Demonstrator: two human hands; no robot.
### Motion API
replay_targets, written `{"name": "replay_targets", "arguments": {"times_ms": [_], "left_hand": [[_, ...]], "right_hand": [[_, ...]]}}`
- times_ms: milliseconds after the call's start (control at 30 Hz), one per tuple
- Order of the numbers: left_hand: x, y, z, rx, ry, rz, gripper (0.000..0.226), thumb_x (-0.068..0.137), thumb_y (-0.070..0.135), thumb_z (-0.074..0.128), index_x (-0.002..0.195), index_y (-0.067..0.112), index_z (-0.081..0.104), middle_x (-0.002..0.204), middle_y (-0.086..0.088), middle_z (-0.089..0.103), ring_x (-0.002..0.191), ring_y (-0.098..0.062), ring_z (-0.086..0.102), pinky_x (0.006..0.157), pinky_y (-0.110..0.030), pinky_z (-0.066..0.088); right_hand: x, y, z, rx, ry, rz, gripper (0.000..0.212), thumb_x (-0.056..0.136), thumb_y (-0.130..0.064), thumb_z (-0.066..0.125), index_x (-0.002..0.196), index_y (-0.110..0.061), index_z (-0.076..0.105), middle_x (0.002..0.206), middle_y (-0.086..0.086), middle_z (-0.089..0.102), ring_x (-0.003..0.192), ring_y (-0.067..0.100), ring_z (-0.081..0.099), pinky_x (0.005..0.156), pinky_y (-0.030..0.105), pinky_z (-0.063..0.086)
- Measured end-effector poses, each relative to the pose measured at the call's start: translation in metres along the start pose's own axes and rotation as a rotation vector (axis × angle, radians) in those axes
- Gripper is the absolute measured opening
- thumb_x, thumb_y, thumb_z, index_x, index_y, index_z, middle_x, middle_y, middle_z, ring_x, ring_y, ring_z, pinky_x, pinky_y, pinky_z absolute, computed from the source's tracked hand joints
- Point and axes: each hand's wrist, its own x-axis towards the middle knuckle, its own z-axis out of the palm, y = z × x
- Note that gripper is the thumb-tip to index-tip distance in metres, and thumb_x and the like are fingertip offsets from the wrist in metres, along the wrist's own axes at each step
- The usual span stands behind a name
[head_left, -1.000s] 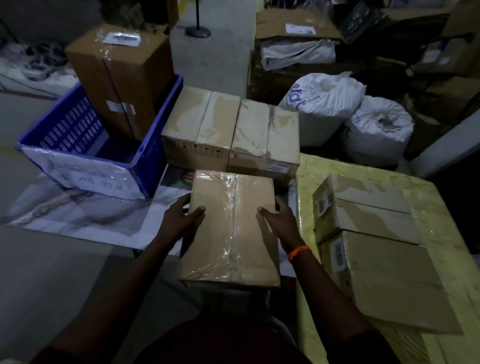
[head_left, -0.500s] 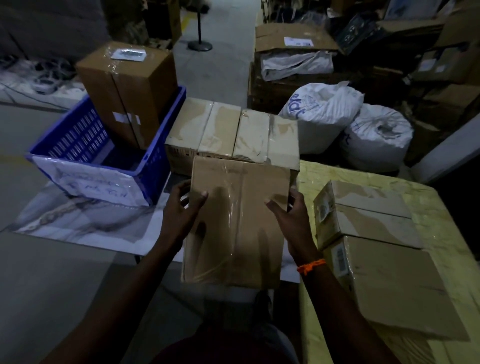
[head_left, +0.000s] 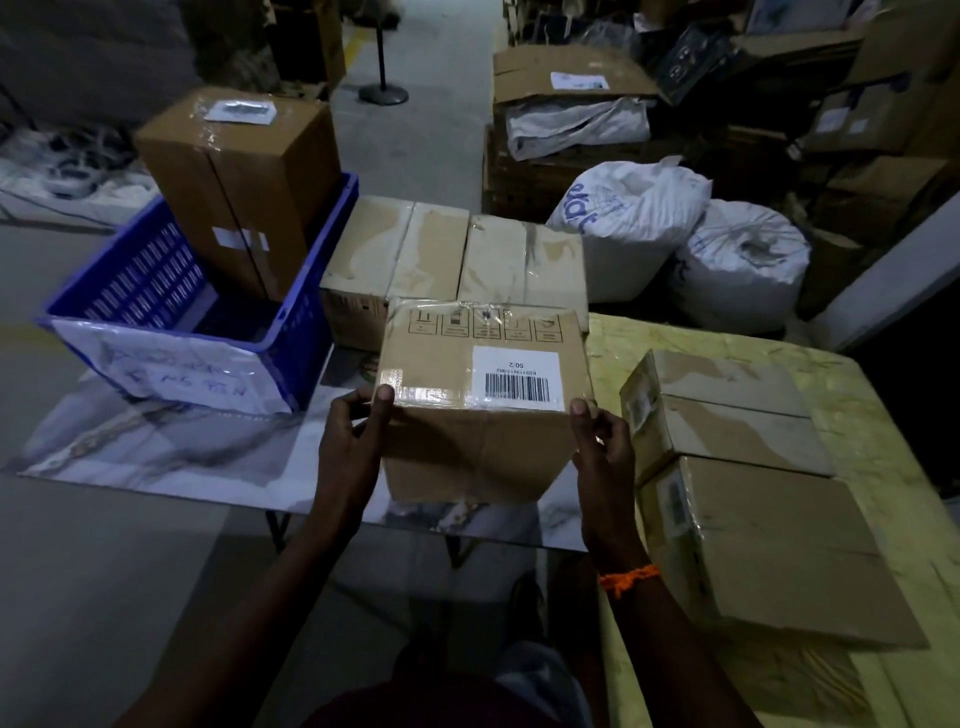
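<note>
The left hand (head_left: 358, 436) and right hand (head_left: 602, 452) grip the sides of a taped cardboard box (head_left: 483, 447) over the marbled surface (head_left: 156, 457), now tipped up from flat so its barcode label (head_left: 517, 382) shows, probably for checking.

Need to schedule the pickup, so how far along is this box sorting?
Done, seemingly: a tall box stands in the blue crate and paired boxes sit beside it. In hand: the left hand and right hand hold a taped box, barcode label facing up. Left, probably: two cartons on the yellow table look untouched.
</note>
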Motion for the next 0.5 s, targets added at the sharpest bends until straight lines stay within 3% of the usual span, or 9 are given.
{"name": "replay_targets", "arguments": {"times_ms": [133, 267, 433, 500], "left_hand": [[0.002, 0.004, -0.003, 0.017, -0.017, -0.024, 0.081, 0.075, 0.086, 0.059, 0.131, 0.027, 0.054, 0.128, 0.008, 0.062, 0.121, -0.014, 0.060, 0.105, -0.052, 0.051], [0.006, 0.020, 0.001, 0.053, -0.019, 0.035, 0.064, 0.087, 0.067, 0.064, 0.137, 0.027, 0.053, 0.128, 0.008, 0.060, 0.119, -0.010, 0.060, 0.102, -0.041, 0.052], [0.022, 0.037, 0.003, 0.088, -0.103, 0.041, 0.067, 0.088, 0.059, 0.066, 0.144, 0.024, 0.053, 0.130, 0.008, 0.060, 0.120, -0.014, 0.058, 0.094, -0.031, 0.051], [0.030, 0.044, 0.006, 0.088, -0.177, 0.002, 0.053, 0.093, 0.054, 0.065, 0.139, 0.029, 0.057, 0.127, 0.012, 0.063, 0.119, -0.011, 0.060, 0.093, -0.029, 0.051]], "right_hand": [[0.001, -0.003, -0.004, -0.030, -0.048, -0.015, 0.046, 0.083, -0.059, 0.070, 0.115, -0.026, 0.066, 0.110, -0.011, 0.071, 0.097, -0.007, 0.065, 0.090, 0.032, 0.054], [0.012, -0.018, -0.002, -0.097, -0.068, -0.087, 0.051, 0.081, -0.057, 0.070, 0.120, -0.026, 0.061, 0.116, -0.010, 0.069, 0.098, -0.011, 0.064, 0.083, 0.014, 0.051], [0.036, -0.028, 0.003, -0.123, -0.150, -0.089, 0.047, 0.087, -0.045, 0.079, 0.127, -0.026, 0.061, 0.119, -0.008, 0.072, 0.111, 0.008, 0.069, 0.090, 0.029, 0.058], [0.047, -0.032, 0.006, -0.158, -0.240, -0.049, 0.048, 0.090, -0.042, 0.078, 0.131, -0.022, 0.062, 0.120, -0.008, 0.072, 0.113, 0.010, 0.069, 0.096, 0.033, 0.058]]}}
